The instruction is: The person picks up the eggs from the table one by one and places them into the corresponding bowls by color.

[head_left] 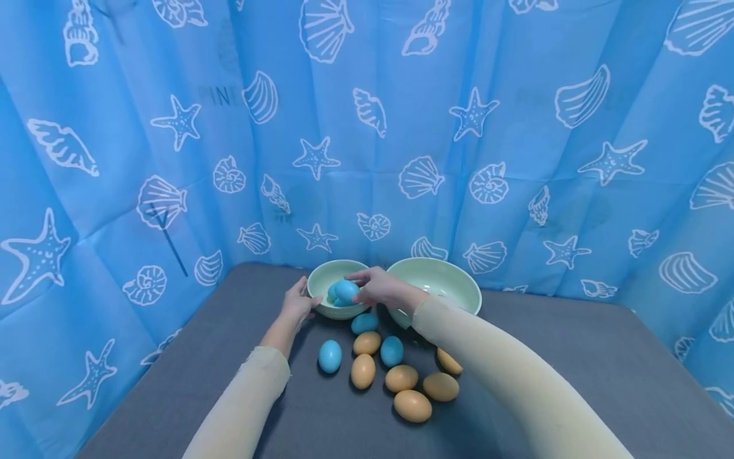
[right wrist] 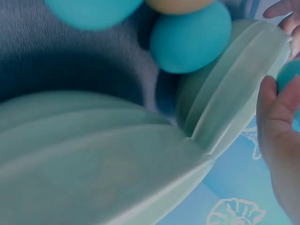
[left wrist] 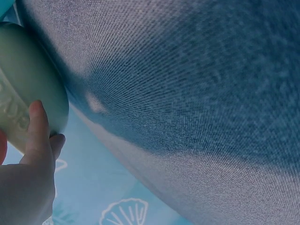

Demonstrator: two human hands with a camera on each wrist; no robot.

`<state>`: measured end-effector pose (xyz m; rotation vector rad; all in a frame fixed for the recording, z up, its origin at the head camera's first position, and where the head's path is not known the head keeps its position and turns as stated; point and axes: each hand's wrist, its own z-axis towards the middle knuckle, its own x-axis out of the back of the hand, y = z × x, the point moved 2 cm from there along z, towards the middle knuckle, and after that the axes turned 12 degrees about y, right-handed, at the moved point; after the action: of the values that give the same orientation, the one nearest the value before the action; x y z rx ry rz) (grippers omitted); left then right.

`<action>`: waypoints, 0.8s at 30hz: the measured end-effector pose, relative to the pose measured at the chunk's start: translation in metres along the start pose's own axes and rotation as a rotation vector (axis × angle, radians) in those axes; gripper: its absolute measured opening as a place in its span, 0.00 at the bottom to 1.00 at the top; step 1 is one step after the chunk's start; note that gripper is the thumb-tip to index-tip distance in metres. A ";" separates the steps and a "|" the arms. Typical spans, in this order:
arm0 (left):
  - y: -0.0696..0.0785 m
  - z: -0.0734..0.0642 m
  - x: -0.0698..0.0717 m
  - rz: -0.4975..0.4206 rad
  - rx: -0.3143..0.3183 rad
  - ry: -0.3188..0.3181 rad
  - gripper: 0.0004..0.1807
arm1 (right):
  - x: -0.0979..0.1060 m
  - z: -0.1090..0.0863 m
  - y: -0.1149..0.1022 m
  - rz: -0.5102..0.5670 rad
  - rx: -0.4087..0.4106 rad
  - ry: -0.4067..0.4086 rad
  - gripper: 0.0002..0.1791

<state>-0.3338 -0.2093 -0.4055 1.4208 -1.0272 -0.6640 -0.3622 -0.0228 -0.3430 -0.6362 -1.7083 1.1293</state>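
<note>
A small pale green bowl [head_left: 338, 266] stands at the back of the table. My left hand [head_left: 296, 303] holds its left side; in the left wrist view, the hand [left wrist: 35, 159] has a digit pressed against the bowl's outer wall [left wrist: 33, 70]. Above the bowl's opening, my right hand [head_left: 378, 285] pinches a blue egg [head_left: 346, 291]. More blue shows beneath this egg inside the bowl, partly hidden. The right wrist view catches the right hand [right wrist: 281, 126] at its edge, with the egg [right wrist: 288, 72] only partly visible.
Right of the small bowl, a larger pale green bowl [head_left: 444, 274] sits partly behind my right arm. Blue eggs [head_left: 329, 356] and several brown eggs [head_left: 413, 406] lie on the grey cloth in front. A blue shell-patterned curtain [head_left: 373, 159] hangs behind.
</note>
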 end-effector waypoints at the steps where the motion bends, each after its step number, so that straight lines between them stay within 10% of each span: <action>1: 0.000 0.000 0.000 0.002 -0.001 0.002 0.41 | -0.001 0.002 0.000 -0.027 0.003 -0.002 0.30; 24: 0.000 0.002 -0.002 -0.017 0.016 -0.002 0.41 | -0.015 0.035 0.000 -0.305 -0.005 -0.125 0.26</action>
<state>-0.3363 -0.2086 -0.4058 1.4444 -1.0256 -0.6709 -0.3877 -0.0486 -0.3530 -0.2979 -1.8415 0.9643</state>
